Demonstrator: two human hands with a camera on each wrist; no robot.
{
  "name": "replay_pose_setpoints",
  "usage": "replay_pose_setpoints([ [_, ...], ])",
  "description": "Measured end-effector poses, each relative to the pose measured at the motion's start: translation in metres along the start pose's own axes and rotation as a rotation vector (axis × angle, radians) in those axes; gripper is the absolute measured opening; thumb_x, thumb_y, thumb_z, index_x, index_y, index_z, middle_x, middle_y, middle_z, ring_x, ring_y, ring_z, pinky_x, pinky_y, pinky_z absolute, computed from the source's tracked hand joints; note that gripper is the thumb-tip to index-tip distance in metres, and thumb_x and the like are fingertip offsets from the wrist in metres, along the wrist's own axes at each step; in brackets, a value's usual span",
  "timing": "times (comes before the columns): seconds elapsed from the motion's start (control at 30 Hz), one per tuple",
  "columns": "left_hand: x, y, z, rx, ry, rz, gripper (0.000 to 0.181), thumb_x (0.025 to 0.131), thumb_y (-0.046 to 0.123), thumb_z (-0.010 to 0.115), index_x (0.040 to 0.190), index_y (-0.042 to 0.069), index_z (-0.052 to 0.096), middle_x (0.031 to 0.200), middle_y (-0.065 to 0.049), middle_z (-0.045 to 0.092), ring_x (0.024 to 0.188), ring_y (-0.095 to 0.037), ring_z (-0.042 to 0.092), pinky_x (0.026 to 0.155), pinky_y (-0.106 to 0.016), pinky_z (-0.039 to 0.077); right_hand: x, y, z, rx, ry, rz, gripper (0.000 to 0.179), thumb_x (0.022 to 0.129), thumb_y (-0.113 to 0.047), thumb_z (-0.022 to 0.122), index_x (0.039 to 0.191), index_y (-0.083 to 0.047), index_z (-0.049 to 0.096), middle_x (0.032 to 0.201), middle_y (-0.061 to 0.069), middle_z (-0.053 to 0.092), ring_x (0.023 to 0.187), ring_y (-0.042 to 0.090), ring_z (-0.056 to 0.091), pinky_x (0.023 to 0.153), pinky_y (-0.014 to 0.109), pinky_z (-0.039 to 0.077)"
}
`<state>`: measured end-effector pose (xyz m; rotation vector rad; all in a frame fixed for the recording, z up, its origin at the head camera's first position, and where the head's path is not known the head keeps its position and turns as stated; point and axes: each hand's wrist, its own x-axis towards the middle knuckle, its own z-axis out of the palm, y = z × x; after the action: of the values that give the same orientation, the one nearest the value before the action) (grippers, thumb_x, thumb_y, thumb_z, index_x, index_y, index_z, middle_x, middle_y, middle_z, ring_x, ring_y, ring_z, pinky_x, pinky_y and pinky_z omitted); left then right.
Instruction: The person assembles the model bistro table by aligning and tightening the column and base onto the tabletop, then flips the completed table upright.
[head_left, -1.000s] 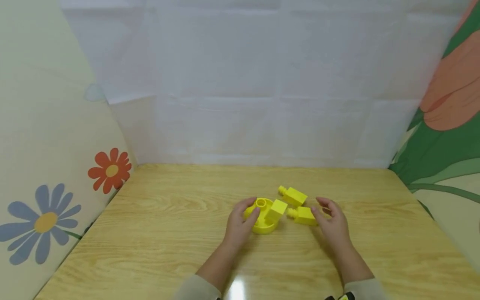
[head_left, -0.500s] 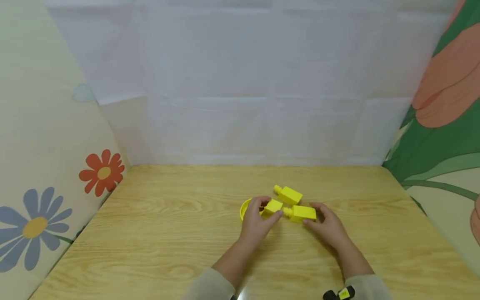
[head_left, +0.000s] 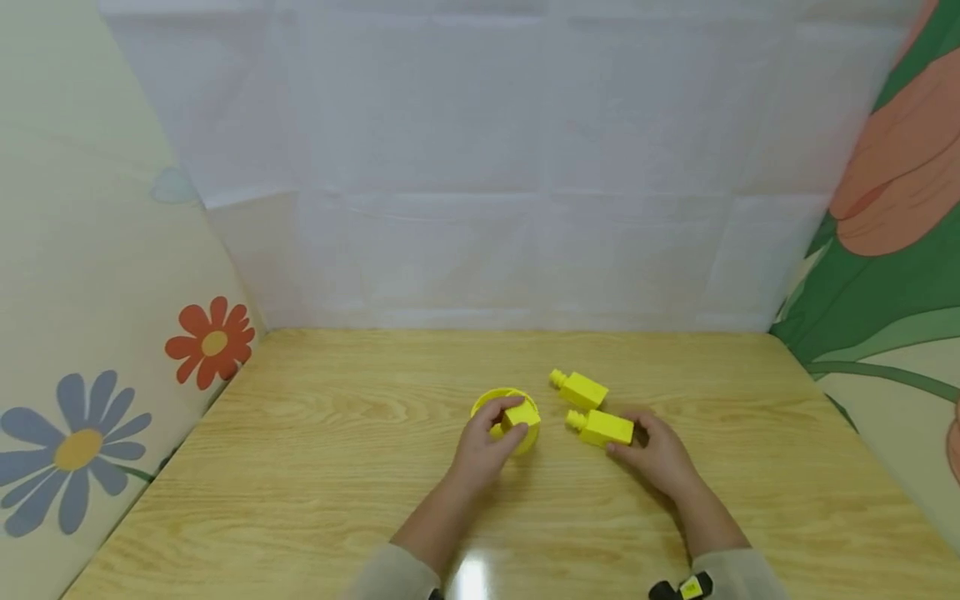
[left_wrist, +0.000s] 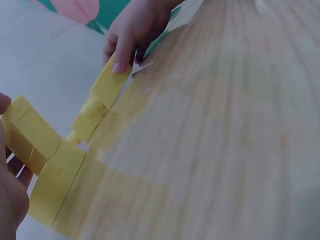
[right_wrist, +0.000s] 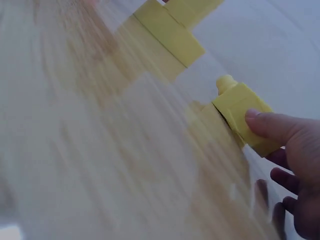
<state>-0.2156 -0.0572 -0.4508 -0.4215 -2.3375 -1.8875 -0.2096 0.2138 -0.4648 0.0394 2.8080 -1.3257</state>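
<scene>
A round, shallow yellow dish (head_left: 529,442) lies on the table, with a boxy yellow block (head_left: 523,414) standing up from it. My left hand (head_left: 477,450) pinches that block between thumb and fingers, covering part of the dish. In the left wrist view the block (left_wrist: 32,135) rises above the dish's side wall (left_wrist: 57,185). To the right, a yellow bottle-shaped piece (head_left: 606,427) lies on its side, its ridged neck facing left. My right hand (head_left: 658,454) grips its blunt end, the thumb (right_wrist: 270,125) on its near face in the right wrist view.
Just behind the gripped piece lies a second yellow bottle-shaped piece (head_left: 583,390), neck to the left. The wooden table (head_left: 337,483) runs back to a white sheet (head_left: 450,167). Flower-patterned panels (head_left: 82,250) stand at both sides.
My left hand has gone from the dish's left side to the block, which has shifted left and stands more upright. My right hand has closed further round the end of the near bottle-shaped piece.
</scene>
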Motion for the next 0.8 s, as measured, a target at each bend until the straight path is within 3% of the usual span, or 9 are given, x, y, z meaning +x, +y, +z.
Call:
replay_pose_setpoints([
  [0.23, -0.003, -0.002, -0.016, -0.023, 0.036, -0.005, 0.033, 0.092, 0.002, 0.053, 0.125, 0.001, 0.059, 0.122, -0.018, 0.063, 0.115, -0.031, 0.055, 0.097, -0.031, 0.045, -0.001, -0.008, 0.002, 0.150, 0.055, 0.011, 0.060, 0.085, -0.034, 0.076, 0.132, -0.004, 0.052, 0.132, 0.018, 0.057, 0.121, 0.033, 0.055, 0.104, 0.048, 0.045],
  [0.33, -0.004, -0.003, -0.011, -0.007, 0.085, -0.008, 0.031, 0.092, 0.006, 0.058, 0.123, 0.002, 0.058, 0.122, -0.019, 0.061, 0.114, -0.032, 0.054, 0.100, -0.036, 0.043, -0.002, -0.013, 0.005, 0.270, 0.079, 0.002, 0.054, 0.087, -0.023, 0.075, 0.131, -0.002, 0.052, 0.133, 0.020, 0.057, 0.125, 0.033, 0.055, 0.104, 0.036, 0.048],
  [0.5, -0.005, -0.004, 0.002, 0.084, 0.186, -0.006, 0.047, 0.082, 0.019, 0.079, 0.121, 0.004, 0.057, 0.125, -0.017, 0.055, 0.111, -0.029, 0.052, 0.099, -0.043, 0.043, 0.000, -0.024, 0.012, 0.449, 0.106, -0.005, 0.046, 0.087, -0.005, 0.070, 0.129, 0.002, 0.050, 0.128, 0.022, 0.057, 0.110, 0.020, 0.063, 0.084, 0.015, 0.052],
  [0.63, -0.006, -0.004, 0.008, 0.130, 0.263, 0.027, 0.046, 0.078, 0.021, 0.082, 0.116, 0.006, 0.059, 0.120, -0.015, 0.053, 0.107, -0.025, 0.052, 0.095, -0.039, 0.045, 0.000, -0.032, 0.016, 0.528, 0.107, 0.012, 0.045, 0.088, 0.000, 0.067, 0.130, 0.002, 0.048, 0.127, 0.019, 0.055, 0.100, 0.007, 0.061, 0.079, 0.013, 0.052],
  [0.8, -0.009, -0.003, 0.006, 0.061, 0.239, 0.007, 0.048, 0.080, 0.014, 0.079, 0.121, 0.002, 0.059, 0.119, -0.014, 0.053, 0.107, -0.023, 0.051, 0.093, -0.033, 0.045, -0.003, -0.040, 0.018, 0.529, 0.120, 0.033, 0.047, 0.090, -0.003, 0.067, 0.132, -0.001, 0.047, 0.130, 0.016, 0.052, 0.106, 0.010, 0.057, 0.082, 0.011, 0.050],
])
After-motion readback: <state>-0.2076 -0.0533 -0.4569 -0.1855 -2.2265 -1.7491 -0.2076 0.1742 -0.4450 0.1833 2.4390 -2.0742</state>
